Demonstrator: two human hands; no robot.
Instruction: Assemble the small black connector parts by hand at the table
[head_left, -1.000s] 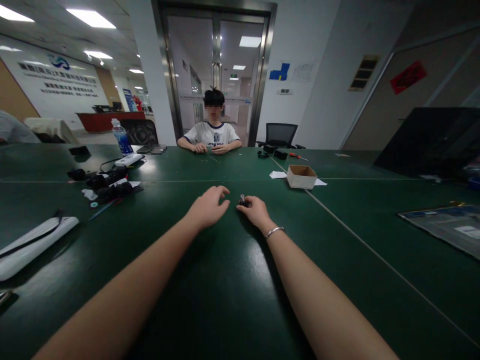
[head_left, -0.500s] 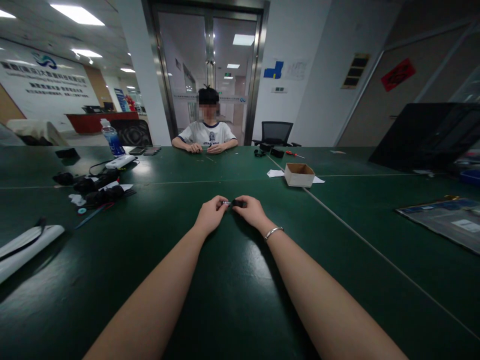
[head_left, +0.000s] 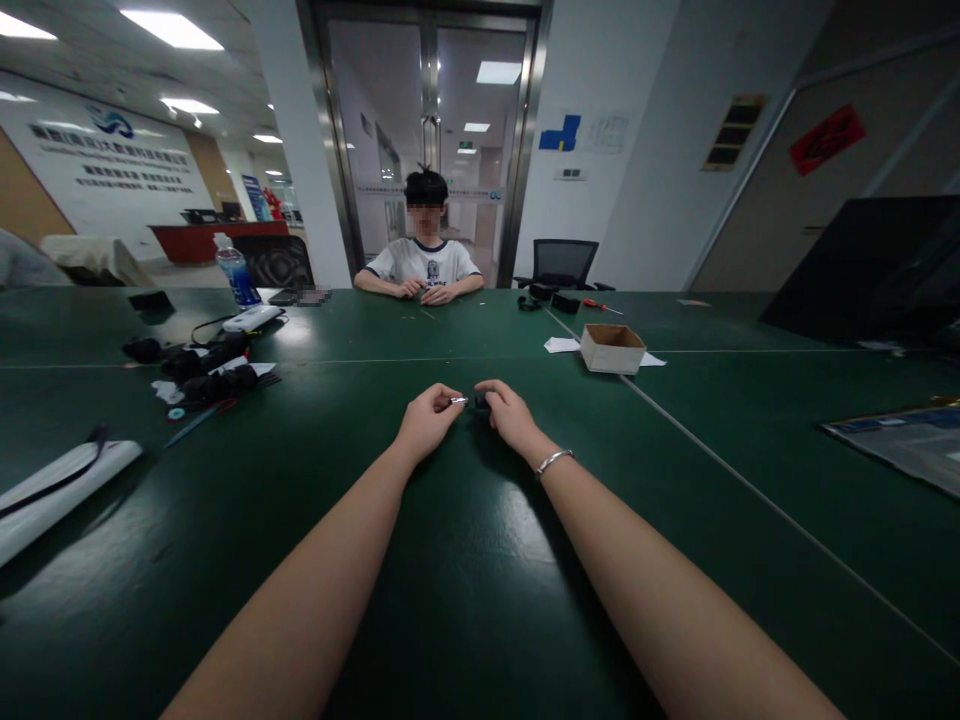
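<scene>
Over the middle of the green table (head_left: 450,560), my left hand (head_left: 427,425) pinches a small silver metal piece (head_left: 458,400) that points to the right. Facing it, my right hand (head_left: 514,415) grips a small black piece (head_left: 481,399) between thumb and fingers. A narrow gap parts the two pieces. Both are too small for me to tell their exact kind, and my fingers cover part of each. A bracelet circles my right wrist.
An open cardboard box (head_left: 612,350) stands right of my hands on white paper. Black parts and cables (head_left: 202,370) lie at left, near a white device (head_left: 60,490) and a bottle (head_left: 237,270). Across the table sits a person (head_left: 424,255). A red screwdriver (head_left: 602,306) lies far right.
The silver piece shows further out of my left fingers. My right fingers have shifted on the black piece and stretched out a little. The view has turned slightly left.
</scene>
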